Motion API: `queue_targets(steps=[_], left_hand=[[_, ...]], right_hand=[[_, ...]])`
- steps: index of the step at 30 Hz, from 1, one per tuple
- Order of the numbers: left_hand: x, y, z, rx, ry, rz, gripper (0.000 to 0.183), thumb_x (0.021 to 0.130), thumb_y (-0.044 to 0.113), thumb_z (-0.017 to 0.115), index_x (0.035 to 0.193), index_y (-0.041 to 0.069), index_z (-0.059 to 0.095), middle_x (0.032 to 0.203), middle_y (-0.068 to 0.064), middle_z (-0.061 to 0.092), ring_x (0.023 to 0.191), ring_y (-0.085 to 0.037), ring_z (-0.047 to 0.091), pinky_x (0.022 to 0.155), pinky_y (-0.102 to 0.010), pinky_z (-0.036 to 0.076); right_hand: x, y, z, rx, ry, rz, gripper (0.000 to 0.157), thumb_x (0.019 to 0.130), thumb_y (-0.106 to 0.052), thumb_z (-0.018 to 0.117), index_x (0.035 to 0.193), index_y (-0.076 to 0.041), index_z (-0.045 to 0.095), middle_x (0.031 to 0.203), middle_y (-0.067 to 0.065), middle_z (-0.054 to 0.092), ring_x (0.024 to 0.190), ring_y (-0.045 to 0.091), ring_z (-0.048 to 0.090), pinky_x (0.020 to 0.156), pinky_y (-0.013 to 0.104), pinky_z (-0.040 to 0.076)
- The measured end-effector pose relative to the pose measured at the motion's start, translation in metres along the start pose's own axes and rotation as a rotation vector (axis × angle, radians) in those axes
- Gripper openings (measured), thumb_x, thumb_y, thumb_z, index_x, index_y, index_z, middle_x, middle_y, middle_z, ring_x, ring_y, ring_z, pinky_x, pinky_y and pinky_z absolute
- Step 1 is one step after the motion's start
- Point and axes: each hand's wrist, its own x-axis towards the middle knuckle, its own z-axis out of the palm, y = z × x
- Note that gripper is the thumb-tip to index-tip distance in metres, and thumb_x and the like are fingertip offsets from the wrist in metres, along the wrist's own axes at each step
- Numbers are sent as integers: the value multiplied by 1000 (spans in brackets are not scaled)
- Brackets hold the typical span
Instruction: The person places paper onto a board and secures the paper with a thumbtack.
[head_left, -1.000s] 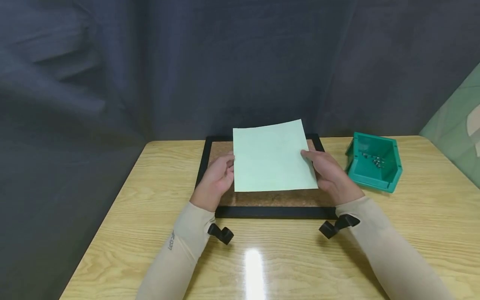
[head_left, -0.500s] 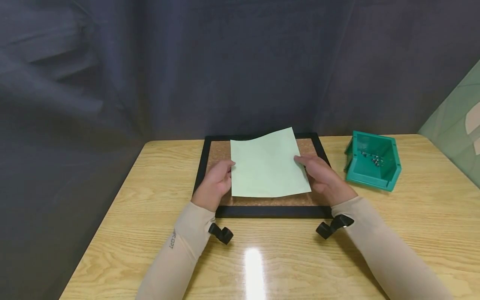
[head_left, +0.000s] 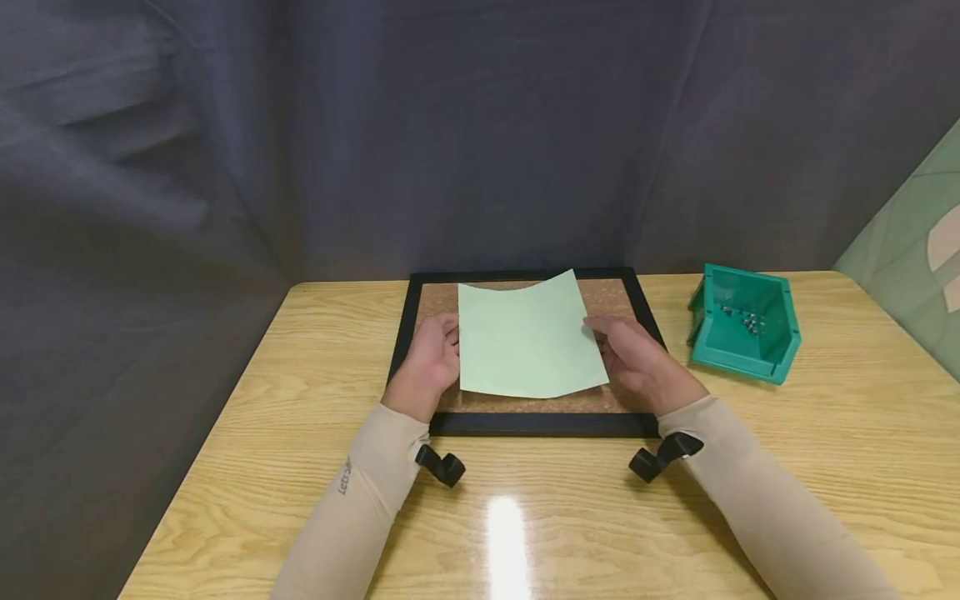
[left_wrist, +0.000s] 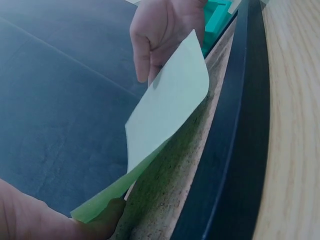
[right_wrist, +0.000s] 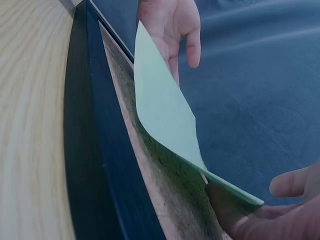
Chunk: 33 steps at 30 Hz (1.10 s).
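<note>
A pale green sheet of paper lies curved low over a black-framed cork board, its middle sagging and its sides raised. My left hand is at the paper's left edge, fingers beneath it. At the right edge, the fingers of my right hand also reach under the sheet. In the right wrist view, the right thumb stands apart from the paper. The left thumb likewise points away from the sheet there. The fingertips under the paper are partly hidden.
A green bin with small metallic pieces in it stands right of the board. The wooden table ends at a dark curtain behind and to the left. Black wrist mounts hang from both sleeves.
Both hands have lowered the paper toward the board and shifted it slightly left, and it now sags in the middle. The thumbs have come off its edges.
</note>
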Motion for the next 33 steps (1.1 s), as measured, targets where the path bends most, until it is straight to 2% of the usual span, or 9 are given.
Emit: queue_targets(steps=[4, 7, 13, 17, 22, 24, 27, 30, 33], left_hand=[[3, 1, -1, 7, -7, -5, 34, 103, 12, 33, 134, 1, 41, 131, -11, 46, 120, -24, 44, 101, -38, 35], [5, 2, -2, 9, -5, -8, 35, 104, 13, 33, 136, 1, 39, 129, -9, 45, 118, -23, 44, 102, -37, 35], [6, 4, -3, 12, -5, -6, 41, 103, 13, 33, 143, 0, 35, 138, -10, 42, 124, -23, 42, 109, -37, 33], [6, 5, -4, 36, -25, -20, 49, 104, 16, 33, 151, 0, 28, 151, -13, 34, 138, -26, 35, 117, -39, 28], [7, 5, -7, 70, -13, -23, 59, 103, 17, 39, 155, -2, 18, 157, -17, 20, 148, -32, 21, 121, -41, 23], [7, 6, -7, 80, 2, -15, 54, 102, 16, 42, 150, -1, 23, 152, -18, 22, 143, -33, 24, 118, -40, 26], [8, 5, -6, 85, 24, -3, 34, 100, 15, 46, 131, 3, 36, 134, -14, 32, 126, -29, 34, 107, -37, 31], [8, 5, -6, 83, 36, 1, 18, 100, 14, 47, 114, 7, 40, 122, -11, 36, 115, -25, 37, 100, -35, 34], [8, 5, -7, 84, 43, 5, 13, 99, 14, 48, 109, 8, 40, 118, -10, 36, 109, -24, 39, 96, -35, 35]], right_hand=[[-2, -2, 0, -8, 0, -7, 41, 107, -26, 37, 136, 2, 44, 91, -5, 71, 83, 7, 70, 75, 29, 59], [-1, -3, 0, -34, 26, -11, 46, 106, -26, 40, 143, 1, 39, 93, -6, 70, 85, 7, 69, 76, 28, 58], [-1, -5, 1, -68, 53, -14, 55, 105, -25, 41, 154, -2, 31, 99, -9, 68, 90, 5, 68, 80, 24, 55], [-1, -6, 2, -93, 58, 0, 58, 105, -25, 40, 158, -8, 23, 124, 4, 63, 96, 7, 65, 84, 26, 53], [-2, -7, 5, -86, 58, 12, 62, 106, -25, 38, 161, -12, 11, 157, 18, 33, 125, 22, 54, 98, 35, 46], [-2, -7, 5, -82, 65, 17, 62, 106, -25, 38, 161, -12, 12, 159, 18, 28, 135, 28, 45, 103, 38, 42], [-3, -7, 6, -96, 79, 20, 61, 106, -24, 37, 160, -11, 14, 162, 17, 22, 141, 32, 37, 105, 39, 39], [-5, -8, 7, -105, 83, 16, 60, 105, -24, 37, 160, -9, 16, 164, 16, 18, 144, 33, 31, 107, 39, 38], [-6, -9, 8, -112, 83, 9, 61, 105, -24, 38, 160, -8, 17, 165, 15, 15, 146, 35, 27, 110, 41, 36]])
